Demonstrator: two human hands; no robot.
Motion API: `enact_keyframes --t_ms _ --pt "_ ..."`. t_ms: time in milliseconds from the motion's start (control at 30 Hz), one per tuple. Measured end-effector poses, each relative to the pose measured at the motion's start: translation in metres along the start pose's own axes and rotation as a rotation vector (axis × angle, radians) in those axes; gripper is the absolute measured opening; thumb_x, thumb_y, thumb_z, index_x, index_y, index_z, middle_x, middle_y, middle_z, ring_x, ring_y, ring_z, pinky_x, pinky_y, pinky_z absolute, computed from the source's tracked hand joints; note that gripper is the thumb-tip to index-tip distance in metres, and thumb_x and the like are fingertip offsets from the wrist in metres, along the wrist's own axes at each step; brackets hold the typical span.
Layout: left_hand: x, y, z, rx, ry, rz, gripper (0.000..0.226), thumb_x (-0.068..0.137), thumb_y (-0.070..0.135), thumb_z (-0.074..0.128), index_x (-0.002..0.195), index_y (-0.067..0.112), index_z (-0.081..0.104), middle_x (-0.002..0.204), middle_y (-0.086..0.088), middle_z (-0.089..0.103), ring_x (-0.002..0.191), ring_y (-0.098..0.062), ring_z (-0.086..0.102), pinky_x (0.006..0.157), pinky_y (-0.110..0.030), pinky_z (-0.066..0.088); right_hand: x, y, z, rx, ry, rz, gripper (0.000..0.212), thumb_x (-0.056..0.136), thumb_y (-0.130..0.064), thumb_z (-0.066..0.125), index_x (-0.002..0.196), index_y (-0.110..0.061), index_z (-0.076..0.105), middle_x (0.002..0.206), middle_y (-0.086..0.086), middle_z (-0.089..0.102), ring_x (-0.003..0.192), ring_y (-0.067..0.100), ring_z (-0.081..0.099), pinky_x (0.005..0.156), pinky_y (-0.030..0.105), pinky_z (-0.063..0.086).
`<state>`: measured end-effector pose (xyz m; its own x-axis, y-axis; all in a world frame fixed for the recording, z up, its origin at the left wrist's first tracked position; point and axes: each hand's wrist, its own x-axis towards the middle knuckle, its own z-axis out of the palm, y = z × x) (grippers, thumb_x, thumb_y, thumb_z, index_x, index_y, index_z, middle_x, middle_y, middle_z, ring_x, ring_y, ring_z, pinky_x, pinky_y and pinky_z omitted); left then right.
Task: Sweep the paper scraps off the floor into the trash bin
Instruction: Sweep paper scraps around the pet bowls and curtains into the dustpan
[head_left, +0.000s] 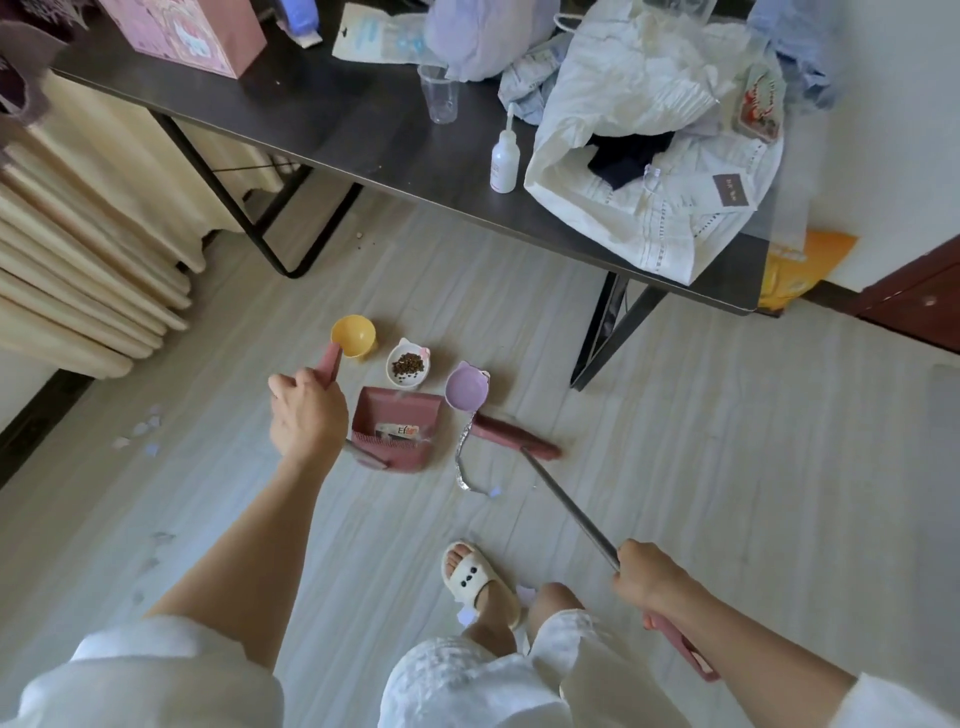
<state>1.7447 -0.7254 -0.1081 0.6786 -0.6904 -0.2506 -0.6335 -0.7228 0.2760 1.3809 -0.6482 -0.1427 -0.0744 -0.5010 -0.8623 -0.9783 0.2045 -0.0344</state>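
The left hand (306, 410) is gripping the dustpan (397, 428) handle, and the right hand (647, 574) is gripping the broom (519, 441) pole beside a foil strip (464, 457).

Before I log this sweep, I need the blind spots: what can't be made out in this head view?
- Trash bin: nowhere in frame.
- Dustpan contents: only a printed wrapper shows; its near rim is hidden behind the left hand.
- Broom bristles: hidden under its head.
- Scraps by the left wall: too small to count.
- Right hand grips the broom pole.
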Motion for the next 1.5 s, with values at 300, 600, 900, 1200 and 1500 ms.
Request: enact_keyframes --t_ms 300,600,900,1200,1500 --pt "-0.066 -0.015 0.025 -0.19 -0.269 0.131 0.021 0.092 0.021 0.045 0.108 0.008 0.038 0.085 -0.016 0.057 0.072 -0.034 0.054 0.061 -0.039 0.044 -0.019 -0.003 0.018 0.04 -0.03 0.014 0.025 0.097 -0.014 0.041 0.119 -0.003 0.048 0.075 0.002 0.046 0.048 0.016 0.058 0.039 0.022 0.044" --pt "-0.133 -0.074 0.038 -0.141 -0.142 0.233 0.018 0.098 0.025 0.038 0.092 0.011 0.029 0.08 -0.019 0.056 0.064 -0.035 0.049 0.053 -0.037 0.036 -0.054 0.022 0.097 0.075 -0.029 0.011 0.023 0.094 -0.014 0.041 0.113 -0.008 0.052 0.082 0.003 0.056 0.051 0.018 0.058 0.047 0.022 0.046" --pt "-0.159 -0.118 0.015 0.058 -0.153 0.267 0.017 0.098 0.03 0.039 0.101 0.014 0.036 0.083 -0.011 0.054 0.068 -0.032 0.048 0.056 -0.034 0.034 -0.088 0.027 0.128 0.438 -0.009 0.102 0.011 0.087 -0.016 0.047 0.088 -0.008 0.054 0.066 0.004 0.052 0.044 0.021 0.059 0.044 0.021 0.044" --pt "-0.119 -0.172 -0.01 0.181 -0.202 0.342 0.018 0.097 0.031 0.041 0.108 0.017 0.043 0.087 -0.01 0.06 0.071 -0.029 0.048 0.059 -0.033 0.036 -0.074 -0.028 0.13 0.599 0.115 0.211 0.02 0.089 -0.008 0.045 0.102 0.001 0.058 0.07 0.011 0.055 0.045 0.025 0.058 0.046 0.025 0.046" --pt "-0.043 -0.206 -0.037 0.269 -0.321 0.478 0.037 0.088 0.054 0.045 0.071 0.022 0.043 0.07 -0.001 0.057 0.071 -0.028 0.055 0.057 -0.029 0.039 -0.083 -0.137 0.182 0.672 0.019 0.189 0.013 0.084 -0.015 0.057 0.093 -0.006 0.058 0.084 0.012 0.058 0.036 0.017 0.053 0.045 0.021 0.043"
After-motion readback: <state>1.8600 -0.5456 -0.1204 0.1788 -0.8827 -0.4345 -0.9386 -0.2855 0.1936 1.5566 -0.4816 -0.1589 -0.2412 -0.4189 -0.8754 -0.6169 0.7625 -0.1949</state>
